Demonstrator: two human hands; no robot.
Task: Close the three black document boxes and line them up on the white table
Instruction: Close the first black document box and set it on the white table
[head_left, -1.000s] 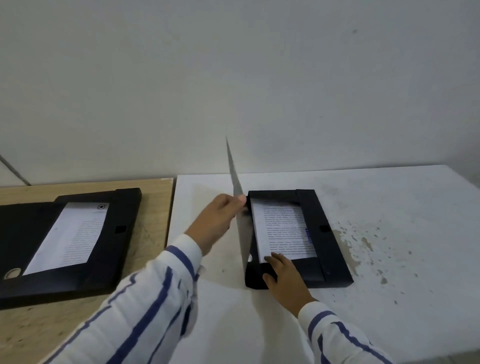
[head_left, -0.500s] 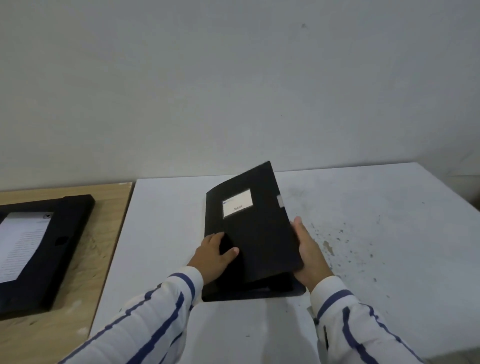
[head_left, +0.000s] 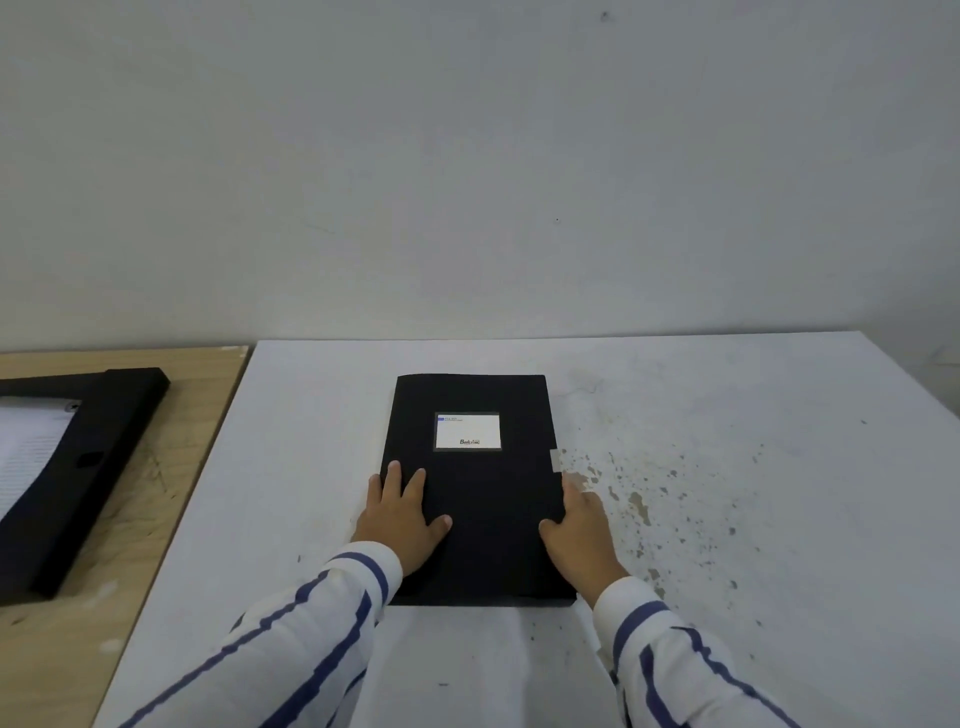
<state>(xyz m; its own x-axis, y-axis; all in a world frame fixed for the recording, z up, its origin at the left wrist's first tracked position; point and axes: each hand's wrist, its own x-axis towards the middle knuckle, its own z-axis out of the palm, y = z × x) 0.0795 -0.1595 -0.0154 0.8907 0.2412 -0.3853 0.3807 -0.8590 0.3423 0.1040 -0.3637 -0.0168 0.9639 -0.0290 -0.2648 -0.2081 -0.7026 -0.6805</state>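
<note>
Lid now down flat on black document box (head_left: 483, 499), white-labelled, under open left hand (head_left: 402, 514), right hand (head_left: 582, 530).

This looks like an office or filing room, though little of it shows. A scuffed white desk (head_left: 727, 415) stands against a bare pale wall (head_left: 467, 156), touching a wooden desk (head_left: 171, 467). Black document boxes (head_left: 483, 519), one lying open (head_left: 104, 441) with printed sheets (head_left: 26, 452) inside, suggest paperwork.

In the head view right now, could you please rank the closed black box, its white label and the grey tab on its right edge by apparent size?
1. Closed black box
2. White label
3. Grey tab
</note>
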